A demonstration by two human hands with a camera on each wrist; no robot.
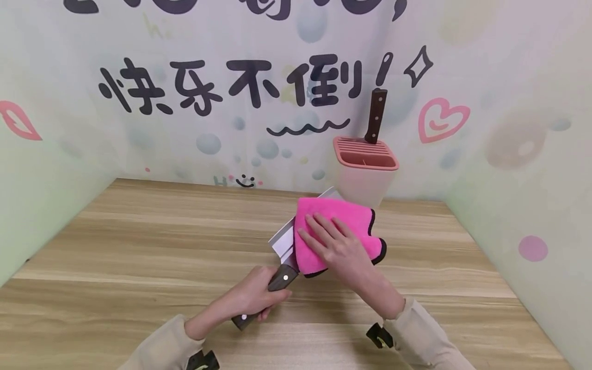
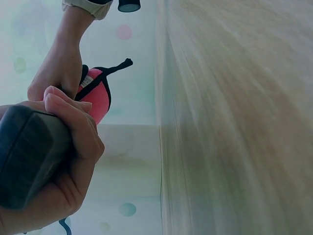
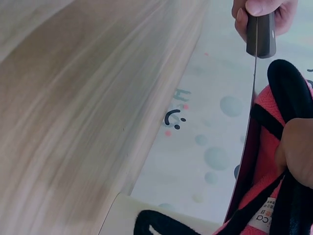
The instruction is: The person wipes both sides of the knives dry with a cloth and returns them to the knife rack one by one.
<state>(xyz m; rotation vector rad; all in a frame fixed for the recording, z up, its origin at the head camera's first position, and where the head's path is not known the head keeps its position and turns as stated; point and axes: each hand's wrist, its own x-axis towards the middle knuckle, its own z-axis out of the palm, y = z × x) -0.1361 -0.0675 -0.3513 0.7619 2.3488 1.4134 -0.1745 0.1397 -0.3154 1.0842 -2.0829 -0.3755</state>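
My left hand (image 1: 256, 292) grips the dark riveted handle (image 1: 283, 277) of a cleaver, whose broad metal blade (image 1: 284, 240) points away to the upper right. A pink cloth (image 1: 358, 218) with black trim covers most of the blade's near face. The right hand (image 1: 342, 253) holds this cloth against the metal, fingers spread over its front. From the right wrist, the blade shows edge-on beside the cloth (image 3: 269, 152), whose black trim and white label bunch near the thumb (image 3: 298, 152). In the left wrist view, the handle's butt (image 2: 27, 156) sticks out of my left fist.
A white knife block (image 1: 363, 185) with a pink slotted top stands against the back wall, just beyond the blade tip. One knife's brown handle (image 1: 376, 117) rises from it. Walls with printed writing enclose the wooden table (image 1: 152, 257) at the back and both sides.
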